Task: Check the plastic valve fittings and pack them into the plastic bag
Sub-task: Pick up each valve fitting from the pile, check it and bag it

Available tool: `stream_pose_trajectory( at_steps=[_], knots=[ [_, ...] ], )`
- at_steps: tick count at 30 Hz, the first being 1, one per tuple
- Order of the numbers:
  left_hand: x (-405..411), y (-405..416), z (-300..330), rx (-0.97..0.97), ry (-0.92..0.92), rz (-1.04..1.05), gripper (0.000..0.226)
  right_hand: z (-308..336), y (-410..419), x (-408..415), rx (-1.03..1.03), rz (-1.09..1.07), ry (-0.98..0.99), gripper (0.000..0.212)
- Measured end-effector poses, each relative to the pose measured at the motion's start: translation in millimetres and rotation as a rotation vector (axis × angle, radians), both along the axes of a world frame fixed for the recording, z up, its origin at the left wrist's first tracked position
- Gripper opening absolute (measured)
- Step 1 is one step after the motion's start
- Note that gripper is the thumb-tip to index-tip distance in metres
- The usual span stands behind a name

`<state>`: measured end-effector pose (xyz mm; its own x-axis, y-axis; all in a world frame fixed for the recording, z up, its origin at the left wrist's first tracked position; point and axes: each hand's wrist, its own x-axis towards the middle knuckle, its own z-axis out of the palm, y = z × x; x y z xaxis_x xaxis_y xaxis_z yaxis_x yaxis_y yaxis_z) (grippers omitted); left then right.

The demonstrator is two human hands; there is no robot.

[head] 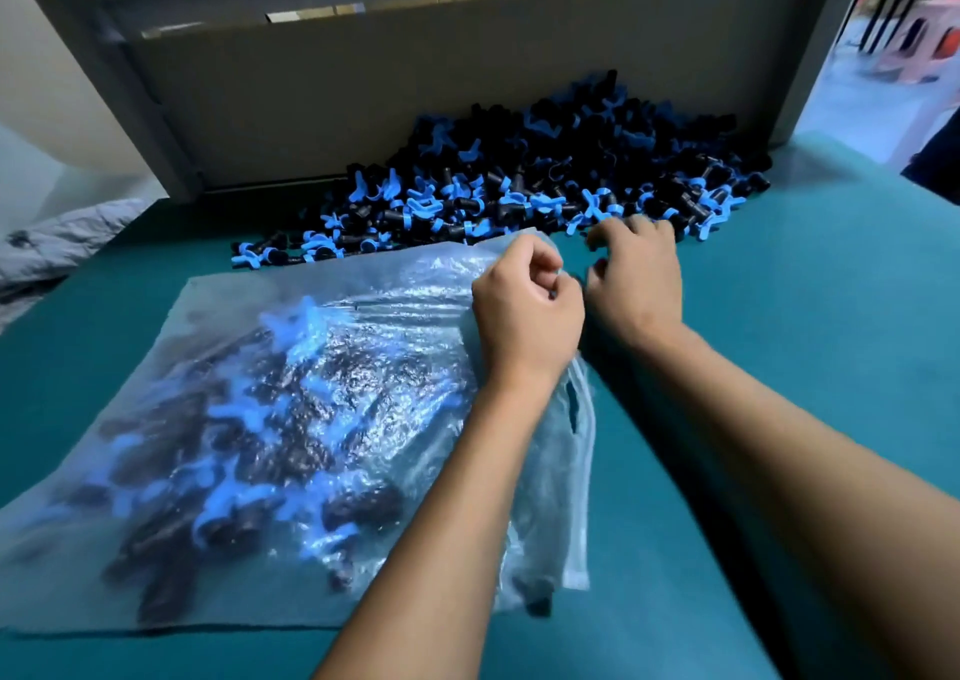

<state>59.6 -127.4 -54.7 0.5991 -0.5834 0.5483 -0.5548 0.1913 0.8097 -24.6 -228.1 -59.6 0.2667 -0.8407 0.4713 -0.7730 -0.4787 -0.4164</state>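
A clear plastic bag lies flat on the teal bench, already holding a fair number of black valve fittings with blue butterfly handles, seen blurred through the film. We judge the packing as partly done: behind the bag, against a grey board that stands along the back of the bench, a much larger heap of loose valve fittings still waits to be checked and bagged, so most of the job looks to be ahead of us.

At the bag's far right corner, our left hand has its fingers curled tight, pinching the film at what appears to be the mouth and lifting it slightly. Just to the right of the bag, our right hand sits at the near edge of the heap with fingers bent and close together; whether it grips a fitting or only touches the pile, we cannot tell. The two hands are just beside each other.

We can read no brand, label or writing on the bag, the fittings or the board. Far right of the bag, beyond the bench, a blurred pink object shows through an opening.
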Motion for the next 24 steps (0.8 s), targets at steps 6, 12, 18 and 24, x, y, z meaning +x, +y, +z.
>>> stream_pose_trajectory(
  at_steps=[6, 12, 18, 24],
  knots=[
    [-3.0, -6.4, -27.4, 0.167, 0.053, -0.221, 0.013, -15.1, -42.9, -9.8, 0.151, 0.024, 0.267, 0.048],
    [3.7, -10.1, -36.0, 0.283, 0.028, -0.110, 0.012, -15.3, -29.8, -21.7, 0.071, 0.056, -0.007, 0.012],
    [15.1, -11.7, -32.6, 0.200, 0.313, -0.107, 0.021, -14.9, 4.5, -39.4, 0.413, 0.204, -0.842, 0.010],
    [22.8, -6.3, -28.4, 0.104, 0.589, -0.412, 0.016, -12.5, 20.3, -51.0, 0.796, 0.486, -1.138, 0.015]
  ],
)
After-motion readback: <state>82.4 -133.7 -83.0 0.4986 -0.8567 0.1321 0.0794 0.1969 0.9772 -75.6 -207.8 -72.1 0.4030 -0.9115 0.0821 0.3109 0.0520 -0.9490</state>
